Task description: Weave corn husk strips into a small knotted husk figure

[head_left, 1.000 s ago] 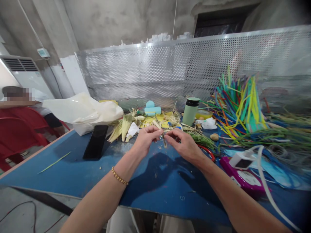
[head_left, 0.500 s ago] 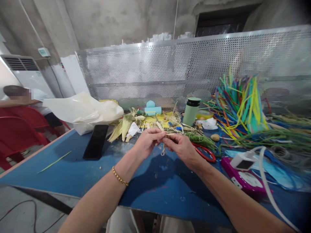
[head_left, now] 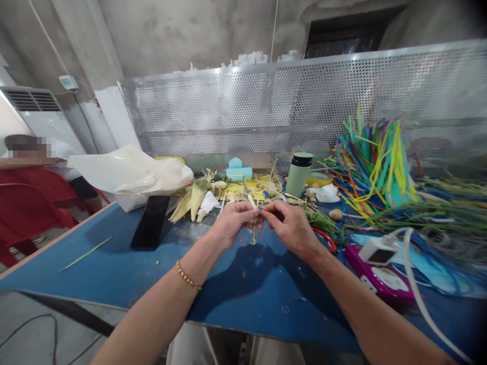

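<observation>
Both hands meet above the blue table, pinching a thin, pale, straw-like plant strip (head_left: 254, 236) whose lower end dangles below the fingers. My left hand (head_left: 235, 221) is closed on it, with a gold bead bracelet (head_left: 187, 276) at the wrist. Fingertips of my right hand (head_left: 288, 223) press together on the same small piece, touching the left fingers. Just how the strip is folded or knotted between them is hidden. Behind the hands lie dried corn husks (head_left: 198, 198) and a white tissue (head_left: 208, 202). Red-handled scissors (head_left: 326, 238) lie partly behind my right hand.
A black phone (head_left: 150, 221) and white plastic bag (head_left: 133, 175) lie left. A green tumbler (head_left: 299, 175), colourful strips (head_left: 391, 165) and a purple power strip (head_left: 380, 279) with a white cable stand right. Perforated metal sheet (head_left: 247, 106) lines the back. A person sits far left.
My right hand has shifted slightly right and turned, its fingers now more bent at the pinch. The dangling strip hangs a little differently. My left hand stays nearly in place.
</observation>
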`<act>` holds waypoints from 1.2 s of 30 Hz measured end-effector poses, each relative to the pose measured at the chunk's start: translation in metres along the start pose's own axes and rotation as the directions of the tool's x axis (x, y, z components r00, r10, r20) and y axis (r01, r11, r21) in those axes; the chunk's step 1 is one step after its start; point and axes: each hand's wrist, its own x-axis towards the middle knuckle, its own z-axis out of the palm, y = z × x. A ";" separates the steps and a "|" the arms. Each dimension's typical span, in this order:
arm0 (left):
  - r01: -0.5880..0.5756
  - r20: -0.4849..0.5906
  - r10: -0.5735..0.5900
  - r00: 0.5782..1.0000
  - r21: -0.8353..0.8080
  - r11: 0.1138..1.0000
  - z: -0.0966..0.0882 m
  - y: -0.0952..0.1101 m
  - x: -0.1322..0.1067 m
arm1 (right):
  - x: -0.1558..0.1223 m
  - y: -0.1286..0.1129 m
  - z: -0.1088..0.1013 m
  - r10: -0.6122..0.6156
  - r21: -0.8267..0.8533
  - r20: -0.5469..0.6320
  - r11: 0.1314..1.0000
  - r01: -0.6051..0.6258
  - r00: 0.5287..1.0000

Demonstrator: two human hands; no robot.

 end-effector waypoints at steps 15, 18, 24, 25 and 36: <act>-0.038 -0.093 0.040 0.995 0.021 0.999 0.005 0.003 -0.002 | 0.001 -0.008 -0.001 0.108 0.074 0.015 0.991 -0.109 0.994; -0.050 -0.054 0.057 0.997 0.127 0.991 0.000 0.003 0.001 | 0.003 -0.003 -0.003 0.099 0.136 0.093 0.984 -0.111 0.991; -0.066 0.042 0.053 0.998 0.421 0.905 0.002 0.001 0.000 | 0.007 0.008 -0.008 0.112 0.243 0.109 0.960 -0.136 0.988; -0.071 0.051 0.054 0.997 0.434 0.898 0.004 0.001 -0.001 | 0.007 0.008 -0.008 0.121 0.269 0.114 0.952 -0.147 0.986; -0.008 -0.030 0.008 1.000 0.022 1.000 0.009 -0.010 -0.002 | 0.005 -0.004 -0.005 0.255 0.448 0.012 0.863 -0.233 0.967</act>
